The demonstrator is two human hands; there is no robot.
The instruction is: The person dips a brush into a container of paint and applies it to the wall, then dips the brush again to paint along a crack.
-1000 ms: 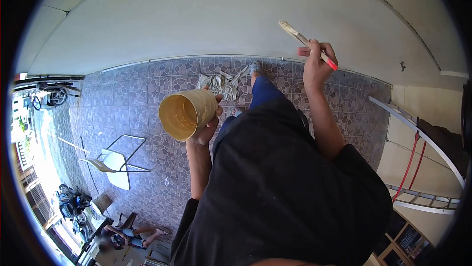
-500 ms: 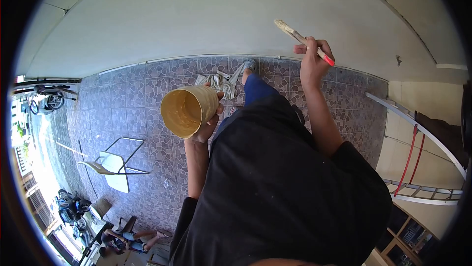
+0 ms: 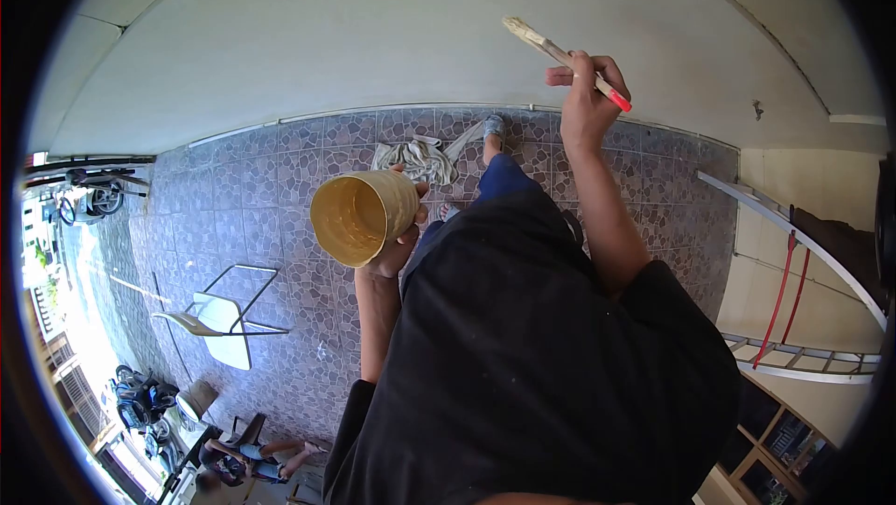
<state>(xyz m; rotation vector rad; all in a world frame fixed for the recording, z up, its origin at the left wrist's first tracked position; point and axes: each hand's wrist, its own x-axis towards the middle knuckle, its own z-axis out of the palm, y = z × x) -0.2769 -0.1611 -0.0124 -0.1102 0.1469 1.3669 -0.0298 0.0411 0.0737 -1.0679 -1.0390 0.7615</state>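
Note:
A yellowish paint cup [image 3: 359, 220], tilted so its mouth faces me, is wrapped from behind by my left hand [image 3: 401, 248]. Drips coat its inner wall, and part of the left fingers is hidden behind it. My right hand [image 3: 590, 104] grips a paintbrush [image 3: 560, 55] by its light wooden handle with a red end. Pale cream paint covers the bristles, which point up and left in front of the pale wall [image 3: 373, 38]. On the tiled floor below the cup lies a crumpled cloth [image 3: 420, 160].
A folding chair [image 3: 224, 318] stands on the tiles at left. At right, a metal ladder [image 3: 803, 365] with red straps leans near the wall. A seated person [image 3: 247, 458] is at lower left, near parked motorcycles [image 3: 140, 402]. A wall tap [image 3: 757, 110] sticks out at right.
My right hand with the paintbrush has moved slightly up and left along the wall. The cup has shifted a little to the right and down in view. My foot has moved right.

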